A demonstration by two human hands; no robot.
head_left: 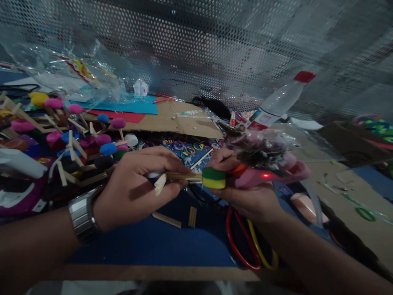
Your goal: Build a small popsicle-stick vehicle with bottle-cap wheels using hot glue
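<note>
Your left hand point(132, 184) grips wooden sticks point(195, 176), long axis nine-to-three o'clock; your right hand point(253, 200) pinches the green-and-yellow block point(214, 178) at their three-o'clock end.

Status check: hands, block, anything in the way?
Left hand gripping wooden sticks. Right hand pinching green-and-yellow block at their end. Pink tool, red light showing, crowding right hand. Loose sticks below.

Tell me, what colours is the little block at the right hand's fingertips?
The block is green above and yellow below; the head view shows it.
</note>
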